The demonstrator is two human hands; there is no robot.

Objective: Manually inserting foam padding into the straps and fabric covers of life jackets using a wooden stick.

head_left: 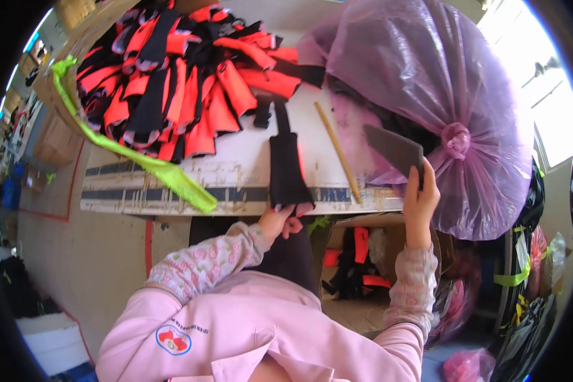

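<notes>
A black fabric piece (288, 167) with orange showing along its right side lies at the front edge of the white table (312, 148), its lower end pinched in the left hand (281, 223). The right hand (422, 200) grips a dark grey flat piece (395, 151) by its end – raised beside a big knotted purple bag (414, 63). Between them lies a thin yellowish stick (337, 153); leftward, an orange-and-black heap (191, 89) – with a neon yellow-green strip (181, 180) along its near side
</notes>
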